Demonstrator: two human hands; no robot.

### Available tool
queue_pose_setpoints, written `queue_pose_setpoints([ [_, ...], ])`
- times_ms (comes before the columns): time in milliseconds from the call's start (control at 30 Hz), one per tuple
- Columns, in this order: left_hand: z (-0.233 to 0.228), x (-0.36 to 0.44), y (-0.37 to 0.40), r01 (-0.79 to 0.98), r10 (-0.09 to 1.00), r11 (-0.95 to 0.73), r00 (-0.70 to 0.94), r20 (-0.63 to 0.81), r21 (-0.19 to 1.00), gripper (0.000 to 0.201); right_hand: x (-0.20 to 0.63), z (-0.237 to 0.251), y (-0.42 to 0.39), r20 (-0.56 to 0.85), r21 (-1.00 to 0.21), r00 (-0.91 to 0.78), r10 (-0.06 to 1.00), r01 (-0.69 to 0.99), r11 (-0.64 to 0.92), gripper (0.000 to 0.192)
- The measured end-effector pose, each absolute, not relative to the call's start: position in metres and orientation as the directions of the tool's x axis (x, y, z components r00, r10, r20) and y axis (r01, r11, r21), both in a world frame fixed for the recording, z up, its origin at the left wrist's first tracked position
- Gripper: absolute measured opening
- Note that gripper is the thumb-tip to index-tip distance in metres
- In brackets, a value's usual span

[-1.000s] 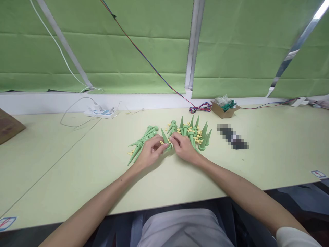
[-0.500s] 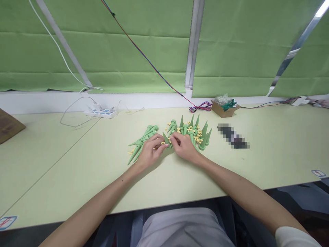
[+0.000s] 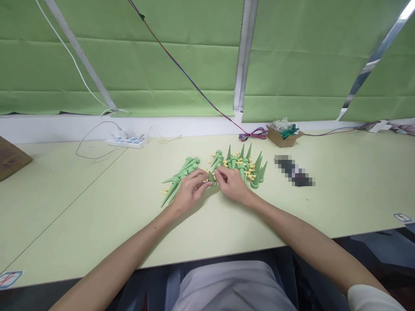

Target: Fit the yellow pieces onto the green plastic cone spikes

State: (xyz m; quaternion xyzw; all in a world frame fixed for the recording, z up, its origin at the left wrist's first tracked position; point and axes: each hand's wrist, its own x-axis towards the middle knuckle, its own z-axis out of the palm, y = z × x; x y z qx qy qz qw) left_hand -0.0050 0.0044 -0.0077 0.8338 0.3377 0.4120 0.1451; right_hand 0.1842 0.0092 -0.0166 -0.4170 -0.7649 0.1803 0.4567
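Observation:
My left hand (image 3: pixel 192 188) pinches a green watering spike (image 3: pixel 211 177) between thumb and fingers, its pointed end up and partly hidden. Close against it on the right, my right hand (image 3: pixel 232 183) is closed in a pinch; whatever lies between those fingertips is too small and covered to make out. Left of my hands, several green watering spikes (image 3: pixel 175 185) lie in a loose pile with a few yellow bits. Behind and right of my right hand are more green spikes (image 3: pixel 256 176), some standing point up, among small yellow plastic pieces (image 3: pixel 250 173).
A small cardboard box (image 3: pixel 282 139) with clear plastic and green stuff stands at the back, beside a coiled red-blue cable (image 3: pixel 253 134). A white power strip (image 3: pixel 129 141) sits back left. A brown cardboard piece (image 3: pixel 11 159) is at the far left, a blurred-out dark object (image 3: pixel 294 171) right.
The spike in my left hand has turned, so its point now shows lower and a little farther right. Both hands stay almost in place.

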Motion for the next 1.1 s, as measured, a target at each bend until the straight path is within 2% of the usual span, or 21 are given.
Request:
queue_pose_setpoints([
  [300,-0.007,-0.002,0.003,0.395,0.775,-0.631,0.365,0.516,0.668,0.031,0.188,-0.015,0.009,0.551,-0.674,-0.245,0.798,0.433,0.599,0.035],
  [533,0.002,0.002,-0.001,0.309,0.857,-0.491,0.341,0.387,0.814,0.032,0.188,-0.012,0.006,0.573,-0.663,-0.234,0.785,0.43,0.613,0.036],
  [733,0.008,0.0,0.0,0.224,0.868,-0.39,0.412,0.276,0.893,0.043,0.188,-0.012,0.003,0.6,-0.641,-0.239,0.763,0.427,0.638,0.035],
  [1100,-0.005,-0.006,0.012,0.037,0.863,-0.143,0.494,0.106,0.989,0.04,0.188,-0.015,0.004,0.659,-0.547,-0.324,0.679,0.414,0.728,0.033],
])
